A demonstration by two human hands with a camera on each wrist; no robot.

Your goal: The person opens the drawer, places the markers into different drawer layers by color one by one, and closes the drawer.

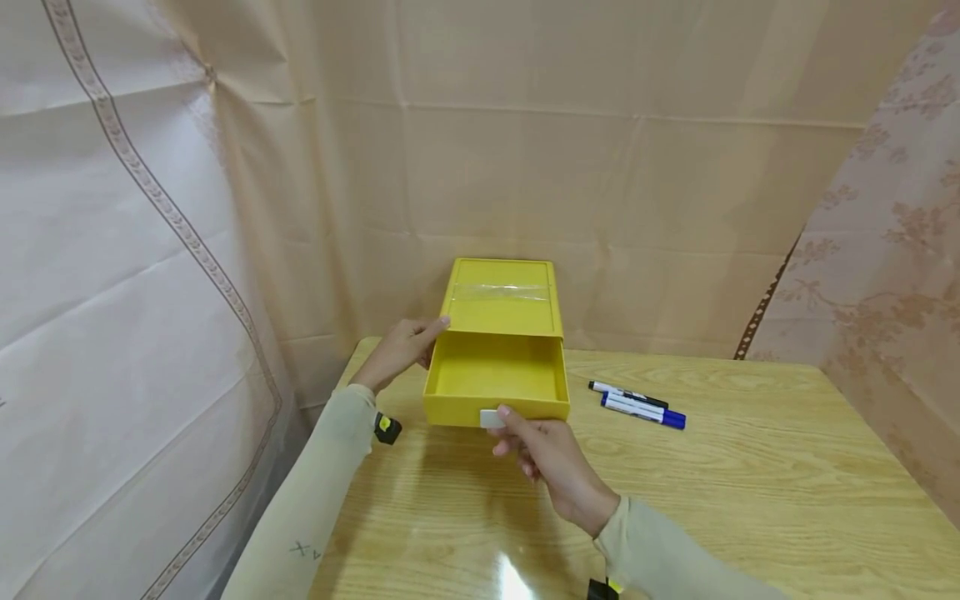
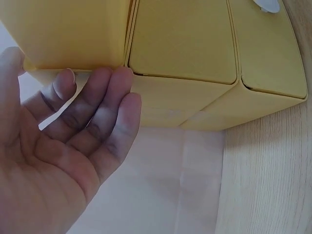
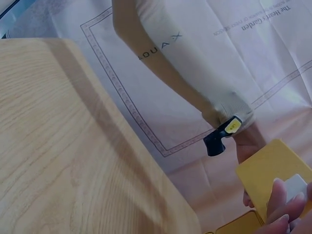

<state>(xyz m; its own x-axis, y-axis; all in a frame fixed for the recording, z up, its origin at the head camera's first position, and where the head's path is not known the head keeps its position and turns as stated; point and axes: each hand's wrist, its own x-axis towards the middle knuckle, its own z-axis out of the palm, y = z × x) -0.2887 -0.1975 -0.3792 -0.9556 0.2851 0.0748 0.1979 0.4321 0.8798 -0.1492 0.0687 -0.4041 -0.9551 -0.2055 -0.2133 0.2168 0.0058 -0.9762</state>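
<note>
A yellow drawer cabinet (image 1: 504,296) stands at the back of the table, clear tape across its top. Its upper drawer (image 1: 498,367) is pulled out toward me, its bare floor showing. My right hand (image 1: 558,467) pinches the white handle (image 1: 491,418) on the drawer front, thumb on top; the right wrist view shows the fingers around this handle (image 3: 295,186). My left hand (image 1: 401,354) holds the cabinet's upper left edge, thumb over the top. In the left wrist view the fingers (image 2: 114,122) bend against the side, beside lower drawer fronts (image 2: 183,39).
To the right of the cabinet, a black marker (image 1: 628,394) and blue markers (image 1: 643,410) lie side by side on the wooden table (image 1: 750,467). Beige cloth (image 1: 600,167) hangs close behind the cabinet, and white patterned cloth (image 1: 112,250) hangs at the left.
</note>
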